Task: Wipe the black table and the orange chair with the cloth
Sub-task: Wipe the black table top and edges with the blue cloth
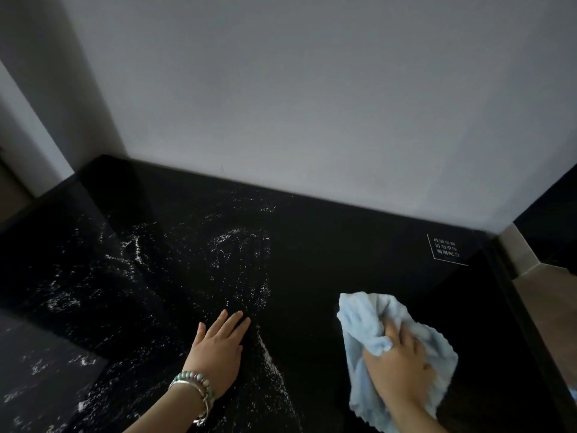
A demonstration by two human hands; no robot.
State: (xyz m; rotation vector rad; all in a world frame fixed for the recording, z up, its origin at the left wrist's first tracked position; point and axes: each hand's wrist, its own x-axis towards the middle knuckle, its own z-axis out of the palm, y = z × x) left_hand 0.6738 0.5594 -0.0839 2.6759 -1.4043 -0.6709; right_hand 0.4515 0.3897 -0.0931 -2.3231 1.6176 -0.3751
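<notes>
The glossy black table [343, 251] fills the lower half of the view and butts against a grey wall. White powdery specks and streaks [237, 254] cover its left and middle parts; the right part looks dark and clean. My right hand [402, 367] presses a crumpled light blue cloth [368, 310] onto the table at the lower right, fingers bunched into the fabric. My left hand [218, 345] lies flat on the table with fingers together, a beaded bracelet and a silver bangle on its wrist. The orange chair is not in view.
A grey wall [312, 104] rises straight behind the table. A small white text label [446, 250] is printed near the table's far right corner. The table's right edge [512, 307] drops to a brown floor [549, 301]. A pale wall panel stands at the left.
</notes>
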